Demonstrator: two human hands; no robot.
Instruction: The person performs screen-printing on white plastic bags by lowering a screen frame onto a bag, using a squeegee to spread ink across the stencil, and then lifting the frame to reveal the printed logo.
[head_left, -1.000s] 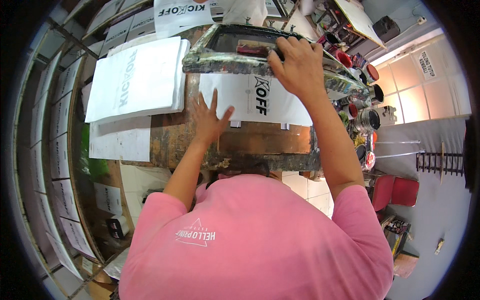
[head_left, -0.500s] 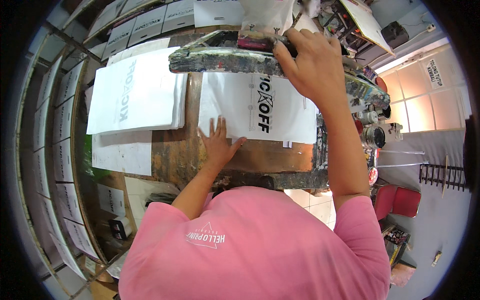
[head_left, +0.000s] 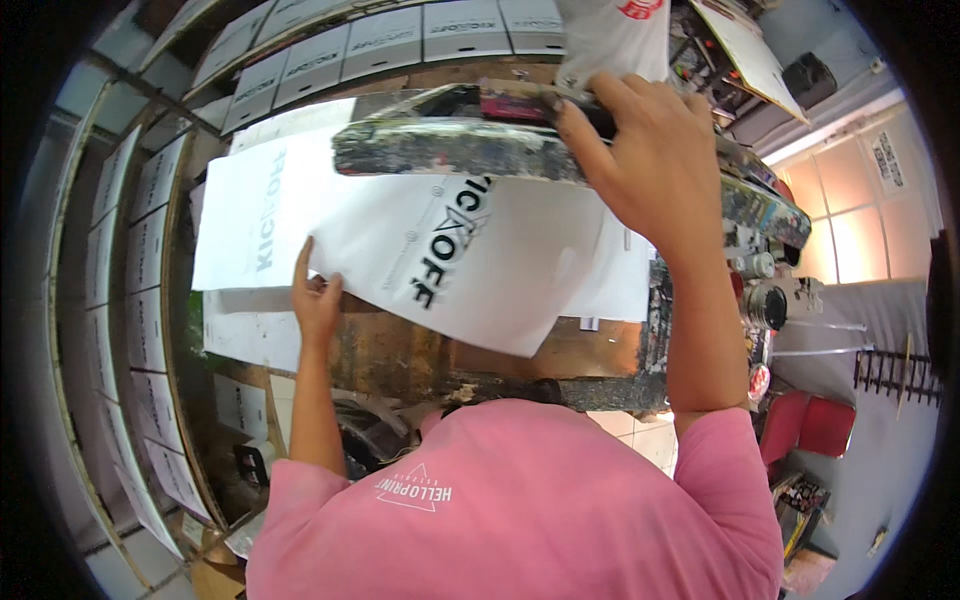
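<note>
My left hand (head_left: 318, 300) pinches the left corner of a white sheet (head_left: 520, 290) printed with black lettering and a crossed emblem. The sheet lies askew, its near edge lifted and curving, its far part hidden under the frame. My right hand (head_left: 650, 155) is wrapped over a paint-crusted screen-printing frame (head_left: 450, 148), which is tilted up above the sheet. Beside those fingers a dark-red bar (head_left: 510, 104), perhaps a squeegee, rests on the frame. Under the printed sheet another white sheet (head_left: 628, 285) lies on the worn brown table (head_left: 390, 340).
Left of the frame is a stack of white sheets (head_left: 235, 220) with faint grey lettering. Racks of printed sheets (head_left: 150, 240) run along the left and the back (head_left: 385, 45). Ink jars (head_left: 765, 305) crowd the table's right side. A red chair (head_left: 825, 430) stands farther right.
My left hand has gone from lying spread on the sheet to gripping its corner, drawing it leftward and turning it askew. Another sheet now shows beneath. My right hand stays on the raised frame.
</note>
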